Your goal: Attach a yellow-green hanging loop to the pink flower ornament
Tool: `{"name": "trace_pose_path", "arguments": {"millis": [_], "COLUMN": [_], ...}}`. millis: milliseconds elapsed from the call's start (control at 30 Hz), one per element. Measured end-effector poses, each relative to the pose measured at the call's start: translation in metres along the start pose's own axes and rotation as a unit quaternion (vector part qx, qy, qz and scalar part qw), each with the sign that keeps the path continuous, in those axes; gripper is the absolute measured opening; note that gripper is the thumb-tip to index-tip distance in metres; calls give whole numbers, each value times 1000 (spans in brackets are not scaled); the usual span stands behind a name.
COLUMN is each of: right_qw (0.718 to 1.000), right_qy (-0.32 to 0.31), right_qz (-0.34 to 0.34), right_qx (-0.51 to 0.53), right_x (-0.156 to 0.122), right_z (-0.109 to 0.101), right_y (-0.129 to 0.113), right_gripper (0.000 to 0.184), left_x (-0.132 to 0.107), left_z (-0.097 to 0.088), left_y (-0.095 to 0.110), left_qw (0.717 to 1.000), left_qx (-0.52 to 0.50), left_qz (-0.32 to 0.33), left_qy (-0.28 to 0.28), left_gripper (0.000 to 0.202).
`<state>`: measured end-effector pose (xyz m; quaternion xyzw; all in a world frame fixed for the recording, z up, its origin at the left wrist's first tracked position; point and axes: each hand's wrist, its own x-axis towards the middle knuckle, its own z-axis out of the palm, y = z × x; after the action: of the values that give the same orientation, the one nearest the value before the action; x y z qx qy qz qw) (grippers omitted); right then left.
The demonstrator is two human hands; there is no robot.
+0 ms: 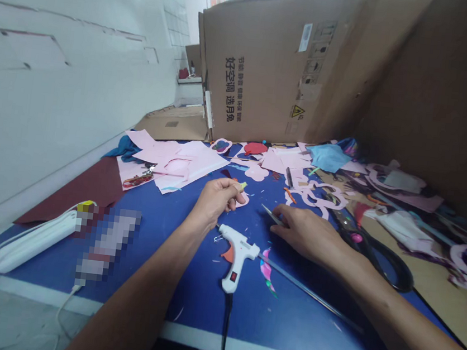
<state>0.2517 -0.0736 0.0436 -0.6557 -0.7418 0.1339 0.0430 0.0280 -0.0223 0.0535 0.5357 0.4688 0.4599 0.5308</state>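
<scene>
My left hand [217, 197] is closed in a pinch on a small yellow-green piece [243, 185], held above the blue table [157, 256] beside a small pink cut-out. My right hand [307, 232] lies on the table, its fingers flat, touching the upper end of a thin clear glue stick [308, 291] that slants toward the near right. A white hot glue gun [236, 253] lies between my hands, its black cord running off the near edge.
Black-handled scissors [380, 253] lie right of my right hand. Pink paper sheets [184, 164] and flower cut-outs [319, 197] cover the far table. Cardboard walls [271, 67] stand behind and to the right. A white power strip [36, 239] lies near left.
</scene>
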Motion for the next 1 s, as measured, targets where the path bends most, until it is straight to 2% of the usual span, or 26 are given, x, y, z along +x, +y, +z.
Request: {"name": "trace_pose_path", "arguments": {"millis": [167,600,733,900,1000], "right_qw": [1000,999,1000,995,978], "right_qy": [4,2,5,45,12], "right_qz": [-1,15,20,0,-48], "right_qx": [-15,-52,-10,89,203], "right_x": [1,-1,3,9,11], "right_z": [3,0,2,4,2], "right_y": [-2,-4,-2,6,11], "right_gripper": [16,19,18,20,21], "left_x": [0,0,0,-1,-1], "left_z": [-1,1,1,1,2], "left_y": [-1,-2,-3,-2,-1], "left_qw": [1000,1000,1000,1000,1000], "left_qx": [-3,5,9,7,3], "left_qz": [1,1,1,5,1], "left_qy": [1,0,1,2,6], "left_gripper": [17,22,22,21,20]}}
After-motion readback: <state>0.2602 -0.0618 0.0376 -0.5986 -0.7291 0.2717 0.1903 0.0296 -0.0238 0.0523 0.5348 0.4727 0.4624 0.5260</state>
